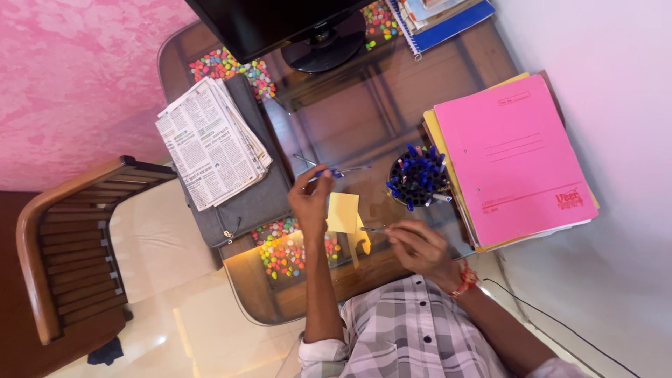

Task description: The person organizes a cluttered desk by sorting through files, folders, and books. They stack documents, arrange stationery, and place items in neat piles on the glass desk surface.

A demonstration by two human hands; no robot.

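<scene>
A yellow sticky note pad [343, 212] lies on the glass desk [364, 112] between the two hands. The left hand [310, 199] pinches a blue pen [336, 172] between closed fingertips just above the pad. The right hand [418, 246], fingers curled together, grips a thin pen [373, 229] beside the pad's lower edge. A round holder of blue pens [417, 178] stands near, touching a pink folder [514, 159] stacked on yellow ones. Folded newspapers [210, 143] rest on a grey bag [255, 196]. A monitor base [323, 49] stands behind; a wooden chair [66, 252] sits by the pink wall [63, 77].
</scene>
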